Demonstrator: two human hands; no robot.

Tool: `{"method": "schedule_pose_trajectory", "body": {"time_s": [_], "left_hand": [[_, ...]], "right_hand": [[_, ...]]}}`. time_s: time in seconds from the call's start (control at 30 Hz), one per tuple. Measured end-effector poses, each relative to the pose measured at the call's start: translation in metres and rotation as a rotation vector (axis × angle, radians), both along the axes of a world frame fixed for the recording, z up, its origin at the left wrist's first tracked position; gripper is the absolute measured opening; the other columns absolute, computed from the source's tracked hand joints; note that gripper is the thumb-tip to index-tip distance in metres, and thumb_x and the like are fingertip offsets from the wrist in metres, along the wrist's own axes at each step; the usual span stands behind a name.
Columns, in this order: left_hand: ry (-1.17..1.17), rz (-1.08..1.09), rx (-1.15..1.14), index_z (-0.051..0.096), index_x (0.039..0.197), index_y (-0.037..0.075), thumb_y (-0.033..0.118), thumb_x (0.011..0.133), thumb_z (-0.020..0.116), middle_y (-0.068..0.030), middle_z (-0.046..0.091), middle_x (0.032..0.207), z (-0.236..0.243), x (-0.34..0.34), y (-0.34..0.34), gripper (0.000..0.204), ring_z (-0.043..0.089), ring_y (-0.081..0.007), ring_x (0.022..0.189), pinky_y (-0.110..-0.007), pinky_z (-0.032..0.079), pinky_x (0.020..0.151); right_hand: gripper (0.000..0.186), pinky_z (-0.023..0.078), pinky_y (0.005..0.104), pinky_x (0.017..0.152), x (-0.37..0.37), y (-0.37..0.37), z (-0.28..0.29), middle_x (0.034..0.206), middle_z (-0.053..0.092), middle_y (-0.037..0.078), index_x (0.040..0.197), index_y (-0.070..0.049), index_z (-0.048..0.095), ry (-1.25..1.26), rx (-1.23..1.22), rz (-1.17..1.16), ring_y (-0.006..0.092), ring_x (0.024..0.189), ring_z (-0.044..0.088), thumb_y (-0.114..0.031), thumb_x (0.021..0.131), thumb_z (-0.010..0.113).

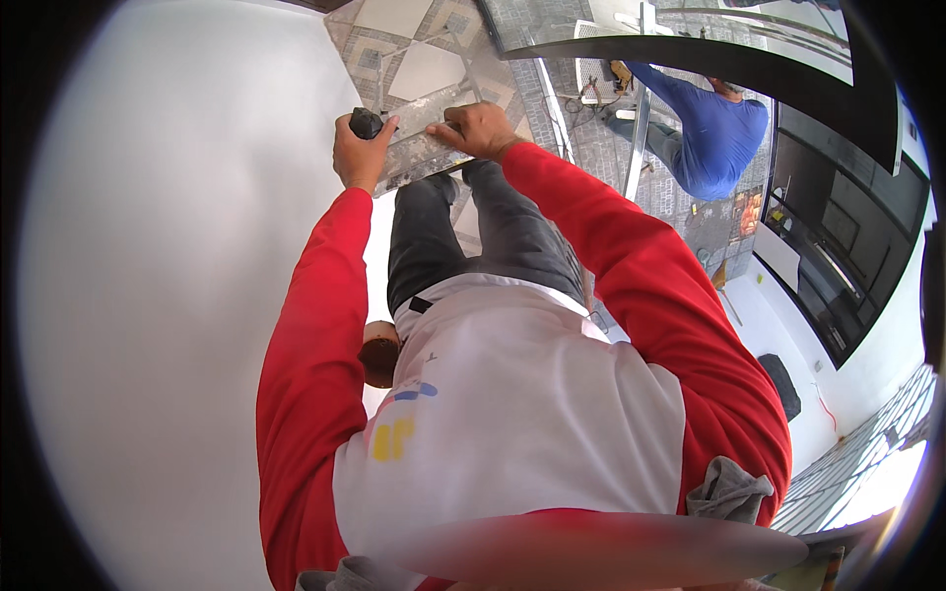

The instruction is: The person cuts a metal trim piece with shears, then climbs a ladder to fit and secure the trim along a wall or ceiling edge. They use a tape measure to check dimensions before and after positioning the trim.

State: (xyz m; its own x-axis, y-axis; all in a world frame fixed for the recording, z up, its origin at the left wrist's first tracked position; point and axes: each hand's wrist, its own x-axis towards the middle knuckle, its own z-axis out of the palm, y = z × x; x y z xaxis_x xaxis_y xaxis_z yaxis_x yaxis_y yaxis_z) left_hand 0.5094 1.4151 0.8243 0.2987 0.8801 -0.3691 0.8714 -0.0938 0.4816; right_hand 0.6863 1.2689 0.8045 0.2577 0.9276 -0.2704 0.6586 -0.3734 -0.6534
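My left hand [360, 148] is closed around a dark rounded handle [366, 121] at the left end of a grey flat strip [419, 138], likely a tile piece. My right hand [476, 126] presses its fingers down on the right part of that strip. Both hands are at the far end of my red sleeves, over a patterned tile floor [414, 59]. The strip lies beside a white wall [177, 246] on my left. My dark trousers [473, 236] and white shirt fill the middle of the view.
Another person in a blue shirt [714, 138] crouches on the grey floor at the upper right. A metal pole [641, 108] stands near that person. Dark cabinets [838, 236] line the right side. A grey cloth [724, 488] hangs at my right hip.
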Motion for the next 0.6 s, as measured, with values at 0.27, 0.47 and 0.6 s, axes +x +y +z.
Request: {"method": "schedule_pose_trajectory", "body": {"time_s": [0.27, 0.47, 0.6], "left_hand": [[-0.011, 0.009, -0.004, 0.058, 0.117, 0.008, 0.061, 0.071, 0.085, -0.0122, 0.070, 0.105, -0.006, -0.003, 0.001, 0.075, 0.068, -0.0309, 0.095, -0.043, 0.053, 0.084], [-0.139, 0.055, -0.017, 0.058, 0.117, 0.005, 0.055, 0.072, 0.087, -0.0110, 0.068, 0.100, -0.017, -0.011, 0.001, 0.074, 0.067, -0.0252, 0.090, -0.038, 0.053, 0.083], [-0.315, 0.060, -0.003, 0.057, 0.112, 0.004, 0.047, 0.074, 0.089, -0.0069, 0.067, 0.095, -0.027, -0.019, 0.000, 0.066, 0.065, -0.0197, 0.082, -0.034, 0.054, 0.077]], "right_hand": [[0.058, 0.049, 0.0463, 0.060, -0.003, -0.002, -0.005, 0.062, 0.063, 0.015, 0.070, -0.007, 0.063, 0.031, 0.097, -0.060, 0.0384, 0.063, 0.064, -0.058, 0.095, 0.054], [0.058, 0.050, 0.0452, 0.059, -0.004, -0.002, -0.008, 0.060, 0.062, 0.015, 0.070, -0.005, 0.066, 0.095, 0.105, -0.100, 0.0363, 0.061, 0.064, -0.058, 0.092, 0.060], [0.057, 0.048, 0.0442, 0.058, -0.004, -0.003, -0.015, 0.060, 0.061, 0.014, 0.070, -0.003, 0.065, 0.147, 0.120, -0.108, 0.0350, 0.059, 0.062, -0.056, 0.092, 0.062]]}}
